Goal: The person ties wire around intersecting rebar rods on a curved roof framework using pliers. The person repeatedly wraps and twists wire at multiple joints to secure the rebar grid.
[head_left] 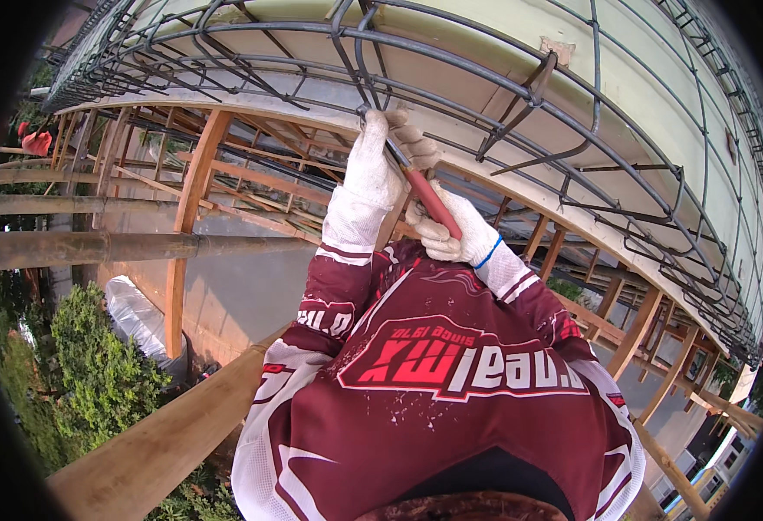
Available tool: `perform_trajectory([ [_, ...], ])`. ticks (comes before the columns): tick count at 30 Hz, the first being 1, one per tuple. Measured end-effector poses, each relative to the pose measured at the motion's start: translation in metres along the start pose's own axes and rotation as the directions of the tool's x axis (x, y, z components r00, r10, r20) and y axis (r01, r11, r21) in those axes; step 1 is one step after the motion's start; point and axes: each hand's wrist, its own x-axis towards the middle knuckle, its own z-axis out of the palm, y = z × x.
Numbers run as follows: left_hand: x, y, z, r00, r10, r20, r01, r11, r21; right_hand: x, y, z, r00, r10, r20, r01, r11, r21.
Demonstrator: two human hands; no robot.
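My right hand (458, 227), in a white knit glove with a blue cuff edge, is closed round the red handle of a hand tool (434, 207). The tool has a dark metal shaft and slants up to the left; its exact kind is hard to make out. My left hand (373, 169), also gloved in white, closes round the shaft near its upper end, thumb and fingers on either side. A dark metal tip shows beside the left thumb, close under the steel reinforcing bars (477, 69). Whether wire is in the left fingers is hidden.
A rebar cage curves overhead along pale formwork panels (694, 113), with bent bar ends (529, 161) sticking out. Below are timber props (199, 191), a horizontal pole (138, 249) and a thick bamboo pole (164, 425). Bushes (95, 365) and white sheeting (138, 313) lie lower down.
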Motion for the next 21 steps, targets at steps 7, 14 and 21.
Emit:
perform_trajectory([
  [7, -0.004, -0.002, 0.000, 0.977, 0.192, -0.088, -0.169, 0.961, 0.219, -0.007, -0.004, 0.045, 0.793, -0.378, -0.479, -0.216, 0.561, -0.799],
  [14, -0.004, -0.002, 0.024, 0.958, 0.276, -0.079, -0.258, 0.949, 0.181, -0.007, -0.002, 0.079, 0.639, -0.625, -0.448, -0.393, 0.235, -0.889],
  [21, -0.021, 0.000, 0.010, 0.993, 0.114, -0.023, -0.095, 0.905, 0.415, -0.037, 0.002, 0.069, 0.647, -0.715, -0.266, -0.393, -0.013, -0.920],
])
